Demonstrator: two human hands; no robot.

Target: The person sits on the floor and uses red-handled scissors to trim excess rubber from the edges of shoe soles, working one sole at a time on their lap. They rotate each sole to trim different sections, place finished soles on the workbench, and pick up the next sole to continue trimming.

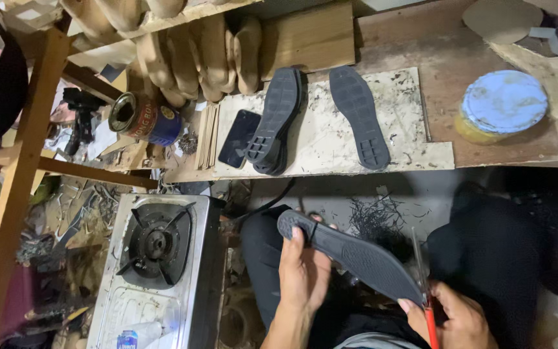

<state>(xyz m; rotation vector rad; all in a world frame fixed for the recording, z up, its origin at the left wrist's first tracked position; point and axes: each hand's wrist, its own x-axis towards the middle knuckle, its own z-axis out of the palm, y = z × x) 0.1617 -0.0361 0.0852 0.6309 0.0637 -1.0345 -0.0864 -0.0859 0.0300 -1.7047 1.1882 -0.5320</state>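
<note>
I am gripping a black rubber shoe sole in my left hand, lower centre, its long axis running upper left to lower right. My right hand (partly cut off below) is clasping red-handled scissors, blades hard to make out.

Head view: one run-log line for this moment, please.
left hand: grips heel end of black rubber shoe sole | right hand: holds red-handled scissors at sole's toe edge | black trimmings lie below
</note>
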